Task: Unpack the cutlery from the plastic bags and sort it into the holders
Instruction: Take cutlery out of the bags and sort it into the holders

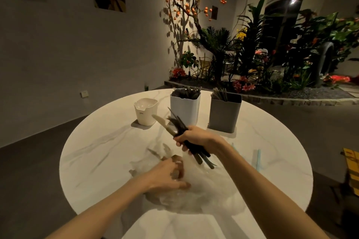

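Crumpled clear plastic bag (194, 190) lies closest to us on the round marble table (101, 141), and the left hand (167, 176) rests on top of it, fingers spread and loosely bent, pressing it down. Whether those fingers pinch the film I cannot tell; it is too blurred and glossy there.

Up above it, the right hand (196, 137) has its fingers wrapped tight around a bundle of dark cutlery (182, 132), handles poking out below the fist, working ends fanned up and away, one paler knife blade sticking out to the left. The bundle is clear of the bag, in the air between it and the holders.

So this looks like the unpacking step just finishing and sorting about to begin. At the far side stand three holders: a small white cup (145, 112), which looks empty, a white holder (185, 108) already full of pieces, and a grey holder (224, 114) with more in it.

Next move, by my reading: the mixed handful needs splitting by type, so the left hand may have to leave the bag and pick pieces out. Dropping the whole bunch in one holder would undo the sort.
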The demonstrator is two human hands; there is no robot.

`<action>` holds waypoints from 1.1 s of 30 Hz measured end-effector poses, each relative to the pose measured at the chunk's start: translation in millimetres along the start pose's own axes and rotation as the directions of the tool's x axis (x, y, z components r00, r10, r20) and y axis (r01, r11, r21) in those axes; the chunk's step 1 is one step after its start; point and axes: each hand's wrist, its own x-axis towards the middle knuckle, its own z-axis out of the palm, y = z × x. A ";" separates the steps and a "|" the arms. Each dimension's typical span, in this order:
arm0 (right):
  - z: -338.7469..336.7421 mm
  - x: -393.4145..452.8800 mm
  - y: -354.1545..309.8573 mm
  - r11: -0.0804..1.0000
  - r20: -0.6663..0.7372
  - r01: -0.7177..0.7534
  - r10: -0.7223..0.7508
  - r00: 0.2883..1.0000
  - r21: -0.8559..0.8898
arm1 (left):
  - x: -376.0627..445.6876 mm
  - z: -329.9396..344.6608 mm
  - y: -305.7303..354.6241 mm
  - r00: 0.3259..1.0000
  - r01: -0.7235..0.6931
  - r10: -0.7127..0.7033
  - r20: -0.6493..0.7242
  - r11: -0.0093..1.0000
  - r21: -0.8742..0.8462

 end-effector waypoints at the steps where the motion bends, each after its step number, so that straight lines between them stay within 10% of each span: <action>1: 3.6 7.2 11.3 0.998 -0.024 -0.052 0.052 0.998 -0.021 | -1.0 -1.3 1.3 0.997 -0.023 0.012 -0.081 0.991 -0.135; 3: 8.0 18.9 36.4 0.984 -0.061 -0.171 0.168 0.984 -0.049 | -2.1 -5.6 -8.3 0.936 -0.039 -0.070 -0.346 0.953 -0.300; 5: 8.3 25.9 59.0 0.965 -0.099 -0.253 0.245 0.964 -0.072 | -0.1 -7.5 -26.9 0.857 0.065 -0.088 -0.508 0.996 -0.063; 11: 0.5 32.5 66.8 0.967 -0.059 -0.255 0.255 0.965 0.016 | 4.8 -3.8 -47.8 0.955 0.298 -0.277 -0.109 0.902 0.312; 15: -4.3 27.9 49.8 0.960 0.013 -0.187 0.188 0.982 0.209 | 19.8 -19.3 -35.0 0.824 0.147 -0.198 -0.531 0.980 -0.137; 20: -7.7 33.2 39.4 0.966 0.043 -0.092 0.084 0.996 0.243 | 51.9 -32.4 -9.1 0.781 -0.011 -0.516 -0.352 0.552 -0.834; 25: 3.6 37.7 54.9 0.976 0.083 -0.158 0.147 0.986 0.151 | 66.0 -24.5 4.6 0.916 0.094 -0.387 0.106 -0.050 -0.994; 33: 1.8 51.7 65.8 0.970 0.074 -0.164 0.153 0.986 0.181 | 77.8 -15.4 -19.0 0.943 0.129 -0.283 0.174 -0.172 -0.977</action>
